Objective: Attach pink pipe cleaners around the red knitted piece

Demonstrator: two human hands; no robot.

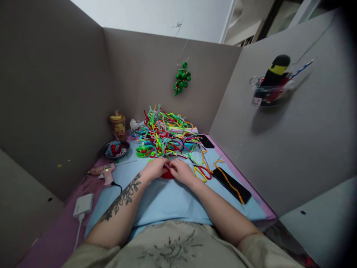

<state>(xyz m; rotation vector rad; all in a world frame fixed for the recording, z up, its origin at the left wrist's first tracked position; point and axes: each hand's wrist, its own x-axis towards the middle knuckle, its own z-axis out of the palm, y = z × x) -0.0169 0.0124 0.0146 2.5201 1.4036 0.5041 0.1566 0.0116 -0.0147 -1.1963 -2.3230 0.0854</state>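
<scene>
My left hand [156, 168] and my right hand [180, 170] meet over the blue cloth, fingertips pressed together on a small red fuzzy piece [167, 174]. Most of that piece is hidden under the fingers, so its exact shape cannot be made out. Just beyond my left hand sits a green fuzzy figure [145, 151] with red on it. A large tangle of multicoloured pipe cleaners [164, 130] is heaped behind both hands. To the right of my right hand lie scissors [203, 174] with yellow and red handles.
A pink glue gun [108, 173], a dark bowl [126, 147] and a lidded cup [119, 126] stand at left, with a white adapter [83, 204] nearer. An orange pipe cleaner [231, 186] crosses a black slab [223, 182] at right. Grey partitions [156, 74] enclose the table.
</scene>
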